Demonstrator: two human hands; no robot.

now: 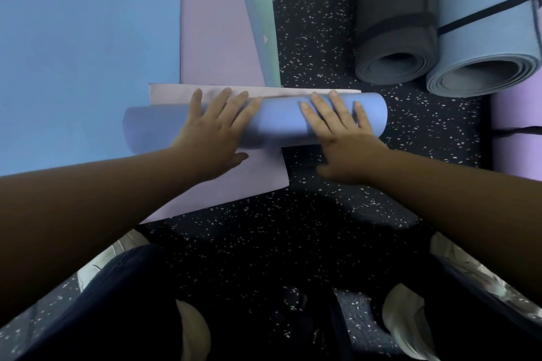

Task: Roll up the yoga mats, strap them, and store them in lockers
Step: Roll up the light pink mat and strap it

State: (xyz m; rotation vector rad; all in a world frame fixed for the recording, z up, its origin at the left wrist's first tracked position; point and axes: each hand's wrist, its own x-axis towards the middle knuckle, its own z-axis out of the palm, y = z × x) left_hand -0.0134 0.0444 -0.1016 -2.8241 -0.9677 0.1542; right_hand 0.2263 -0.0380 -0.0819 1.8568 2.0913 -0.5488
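While both hands press, blue mat roll (272,123) lies crosswise.

Yoga mats on a speckled floor: four rolled, at least three flat, and two hands.

One periwinkle mat (281,123), partly rolled, lies under the fingers (225,102) of the left hand (217,138) and the right hand (343,138). Three finished rolls sit beyond and to the right of the fingers: one grey roll (396,47), one light blue roll (484,47) and one lilac roll (519,126) cut by the frame edge. Each of the three shows one black strap. Flat mats lie beyond and left of the fingers: one blue mat (88,61), one lavender mat (217,32), one teal mat (261,17). Further layers there cannot be counted.
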